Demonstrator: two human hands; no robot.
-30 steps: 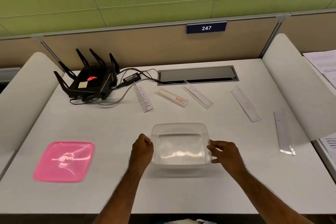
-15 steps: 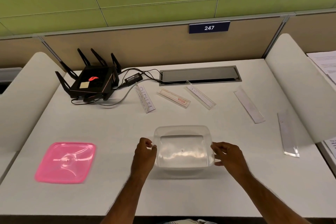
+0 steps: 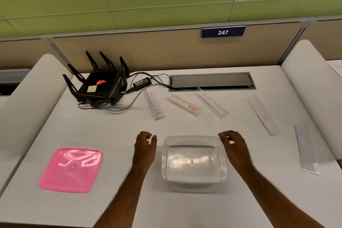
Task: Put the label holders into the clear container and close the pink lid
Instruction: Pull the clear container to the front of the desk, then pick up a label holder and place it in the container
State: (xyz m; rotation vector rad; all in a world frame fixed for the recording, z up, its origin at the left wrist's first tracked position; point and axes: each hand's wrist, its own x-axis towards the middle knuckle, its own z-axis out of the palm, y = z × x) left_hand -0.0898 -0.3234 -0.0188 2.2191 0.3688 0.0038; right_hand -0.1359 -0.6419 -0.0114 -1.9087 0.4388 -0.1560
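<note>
The clear container (image 3: 194, 161) sits on the white bench (image 3: 111, 135) near the front edge, right in the middle, and nothing is inside it. Its see-through walls are hard to pick out against the bench. The left hand (image 3: 145, 146) is just beside it at 9 o'clock and the right hand (image 3: 235, 144) is at 3 o'clock, very close to the far right corner; I cannot tell if that one touches the rim. Both hands have their fingers (image 3: 224, 136) loosely curled and hold nothing. The pink lid (image 3: 71, 169) lies flat well off at 9 o'clock from the container. Five label holders lie further back, from 11 o'clock round to 3 o'clock: one with big letters (image 3: 154, 106), one with a red mark (image 3: 183, 105), one clear and plain (image 3: 212, 105), one white strip (image 3: 264, 114), and one by the right edge (image 3: 306, 149) whose near end is blurry. A black router (image 3: 100, 85) with spiky arms sits at 10 o'clock with wires (image 3: 148, 81) running to a grey slot (image 3: 211, 81). A blue sign (image 3: 223, 32) reads 247. Papers (image 3: 335, 66) at the far right are cut off.
</note>
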